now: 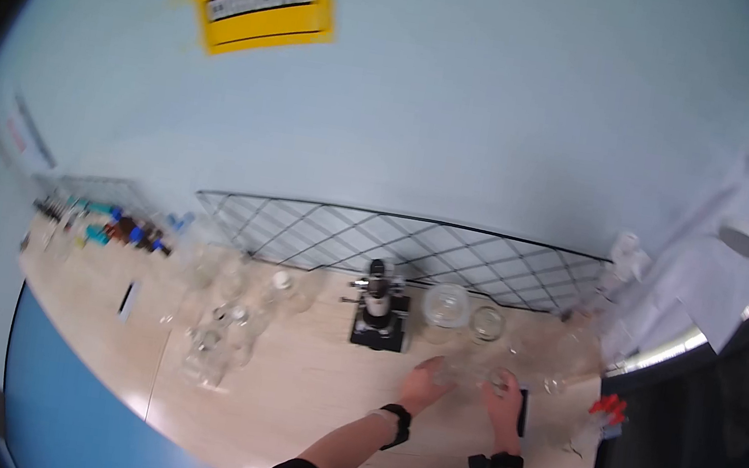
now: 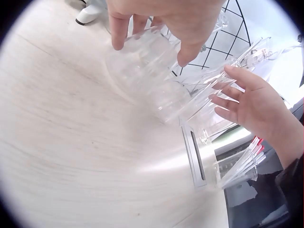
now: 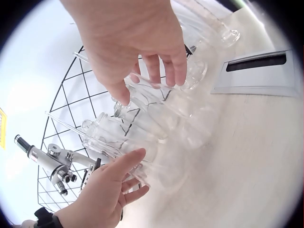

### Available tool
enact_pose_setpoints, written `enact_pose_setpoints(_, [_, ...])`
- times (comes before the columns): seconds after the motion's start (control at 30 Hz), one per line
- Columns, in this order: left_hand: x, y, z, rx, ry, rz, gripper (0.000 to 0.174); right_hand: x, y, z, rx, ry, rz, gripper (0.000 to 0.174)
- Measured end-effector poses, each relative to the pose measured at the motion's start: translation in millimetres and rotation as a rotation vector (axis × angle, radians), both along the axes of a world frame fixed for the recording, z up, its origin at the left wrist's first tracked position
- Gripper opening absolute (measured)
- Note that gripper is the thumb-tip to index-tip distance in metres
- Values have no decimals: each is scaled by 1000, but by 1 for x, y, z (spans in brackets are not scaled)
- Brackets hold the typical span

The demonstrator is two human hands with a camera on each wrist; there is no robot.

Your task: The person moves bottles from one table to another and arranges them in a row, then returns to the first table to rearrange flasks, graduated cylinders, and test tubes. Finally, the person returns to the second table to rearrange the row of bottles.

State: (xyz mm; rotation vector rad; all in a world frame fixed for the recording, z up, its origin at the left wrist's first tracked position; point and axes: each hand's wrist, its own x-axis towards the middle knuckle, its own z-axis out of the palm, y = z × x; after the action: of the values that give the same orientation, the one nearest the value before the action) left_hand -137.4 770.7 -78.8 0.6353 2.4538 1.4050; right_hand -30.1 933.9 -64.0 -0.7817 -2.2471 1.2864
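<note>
My left hand is at a clear glass beaker, its thumb and fingers curled about the upper part. Beside it, my right hand grips a second clear glass beaker by its upper end, thumb on one side and fingers on the other. Thin clear glass rods slant out past the hands. Both beakers are close together over the light wooden table, and their outlines blur into each other. In the left wrist view the left palm hides part of the glass.
Behind stands a microscope before a black wire grid. A clear round tub and a glass dish sit right of it. More glassware crowds the left. A flat pale case and red-tipped sticks lie right.
</note>
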Motion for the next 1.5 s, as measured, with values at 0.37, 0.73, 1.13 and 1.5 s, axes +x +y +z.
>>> enact_pose_setpoints(0.37, [12, -41, 24, -31, -58, -38, 82, 35, -31, 8, -22, -7, -81, 64])
enact_pose_setpoints(0.73, [64, -265, 9, 50, 28, -205, 35, 66, -190, 18, 20, -218, 219, 23])
enact_pose_setpoints(1.13, [28, -516, 48, 175, 228, 296, 12, -45, -444, 62, -53, -160, 567, 16])
enact_pose_setpoints(1.5, [-32, -607, 22, -70, 255, 482, 81, -110, -575, 41, 163, -229, 604, 71])
